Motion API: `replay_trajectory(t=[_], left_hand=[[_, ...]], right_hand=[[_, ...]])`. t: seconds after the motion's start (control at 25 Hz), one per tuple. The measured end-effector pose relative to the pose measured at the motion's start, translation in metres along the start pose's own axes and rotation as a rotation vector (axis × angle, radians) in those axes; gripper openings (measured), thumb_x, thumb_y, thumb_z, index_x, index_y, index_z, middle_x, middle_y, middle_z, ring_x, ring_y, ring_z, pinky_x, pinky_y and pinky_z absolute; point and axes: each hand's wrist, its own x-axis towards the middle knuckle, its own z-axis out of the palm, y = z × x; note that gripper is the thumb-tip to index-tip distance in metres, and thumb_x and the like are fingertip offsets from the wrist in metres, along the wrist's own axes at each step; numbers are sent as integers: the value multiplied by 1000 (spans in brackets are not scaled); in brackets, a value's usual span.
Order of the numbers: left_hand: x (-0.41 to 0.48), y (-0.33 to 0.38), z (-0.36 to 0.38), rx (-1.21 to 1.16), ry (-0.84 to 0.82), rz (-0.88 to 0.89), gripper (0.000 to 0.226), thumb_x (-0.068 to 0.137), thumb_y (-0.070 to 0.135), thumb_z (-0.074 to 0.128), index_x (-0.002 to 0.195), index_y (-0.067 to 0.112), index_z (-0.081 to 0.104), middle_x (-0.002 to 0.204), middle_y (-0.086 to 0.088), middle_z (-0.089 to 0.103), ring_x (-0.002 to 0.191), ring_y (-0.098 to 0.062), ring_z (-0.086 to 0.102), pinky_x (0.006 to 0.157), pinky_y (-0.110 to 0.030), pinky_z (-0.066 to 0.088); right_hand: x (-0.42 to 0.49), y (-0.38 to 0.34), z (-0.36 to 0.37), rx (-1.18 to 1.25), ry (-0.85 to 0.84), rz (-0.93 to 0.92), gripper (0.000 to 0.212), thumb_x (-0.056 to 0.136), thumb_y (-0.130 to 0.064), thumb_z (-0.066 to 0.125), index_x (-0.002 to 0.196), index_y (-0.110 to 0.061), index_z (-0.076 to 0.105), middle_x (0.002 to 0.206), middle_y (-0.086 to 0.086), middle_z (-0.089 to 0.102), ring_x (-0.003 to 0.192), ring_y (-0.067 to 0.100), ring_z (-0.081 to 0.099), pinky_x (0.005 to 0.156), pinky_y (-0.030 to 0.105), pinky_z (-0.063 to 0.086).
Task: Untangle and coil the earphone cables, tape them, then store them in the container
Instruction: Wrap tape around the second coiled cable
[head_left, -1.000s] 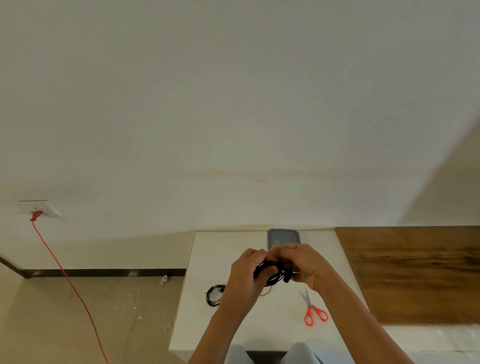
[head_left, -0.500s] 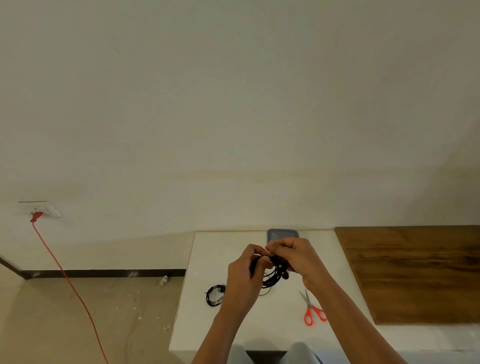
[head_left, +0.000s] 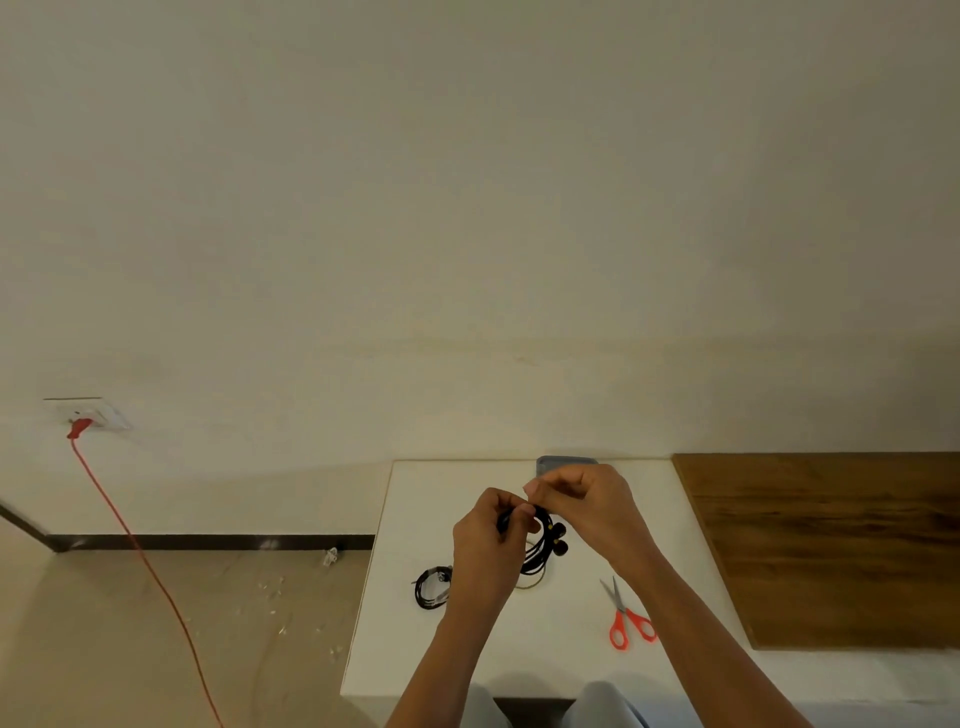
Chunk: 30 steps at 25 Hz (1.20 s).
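As fingers (head_left: 506, 501) partly cover coil (head_left: 539, 552), container (head_left: 566, 461) half-hidden

Dim, warm, even light; soft shadows below the table (head_left: 519, 649) edge; wide-angle bending at the borders.

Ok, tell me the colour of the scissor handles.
Red-orange; the scissors show best in the head view.

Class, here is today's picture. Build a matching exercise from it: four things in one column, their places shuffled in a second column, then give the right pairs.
Things
1. scissors
2. held earphone cable
3. coiled cable
4. container

Places
A. far edge of the table
B. in the left hand and right hand
C. on the table, right of the right arm
D. on the table, left of the left hand

Pairs: 1-C, 2-B, 3-D, 4-A
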Motion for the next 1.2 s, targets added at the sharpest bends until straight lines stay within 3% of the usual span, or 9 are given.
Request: replay_trajectory(t=[0.16,0.36,0.56,0.68,0.76,1.0,1.08,1.2], left_hand=[[1,2,0,-29,3,-26,9,93,17,57,89,9,56,76,1,73,47,2,48,51,-13,37],[3,5,-2,-20,-24,-61,12,94,21,56,86,14,62,76,0,73,44,2,49,49,-10,36],[5,4,-2,-131,34,-189,15,94,19,55,85,9,61,65,5,66,53,-5,53,55,-18,44],[8,5,-4,-401,-24,-368,15,95,21,56,88,9,63,73,-2,70,70,-10,65,73,-35,58],[10,4,-5,-455,-35,-424,14,94,22,58,89,10,65,78,-4,71,78,-12,68,83,-44,56],[9,5,-8,-587,-45,-527,16,92,19,62,92,6,71,79,-7,67,76,-15,62,76,-36,55],[8,5,-9,-600,-26,-559,17,92,22,63,88,8,71,71,-5,61,72,-17,57,69,-32,53],[8,4,-11,-619,0,-576,16,91,21,63,90,8,72,67,-5,57,69,-19,53,71,-34,50]], right_hand=[[0,-4,-1,49,21,-13,7,84,-11,70,83,-11,77,72,-8,74,70,5,70,65,12,51],[-6,-4,2,-74,35,-112,10,83,-14,72,79,-23,76,67,-19,71,71,0,68,65,11,51],[-11,5,12,-195,66,-232,16,81,-16,74,96,-21,77,87,-22,69,87,-1,66,76,10,50],[-13,16,13,-238,94,-316,23,79,-12,75,100,-19,76,99,-18,66,95,-17,58,82,2,43],[-13,22,13,-241,106,-343,22,78,-13,76,99,-18,76,102,-16,65,96,-22,55,83,1,42],[-11,31,12,-400,42,-466,25,79,-8,74,104,-13,74,116,2,68,106,-4,54,89,-1,38],[-13,32,11,-444,-36,-451,31,81,-7,71,111,-14,71,122,-2,65,108,-2,56,90,-3,36],[-16,30,12,-345,-65,-428,32,83,-20,65,115,-16,69,124,-14,58,117,-8,51,92,2,39]])
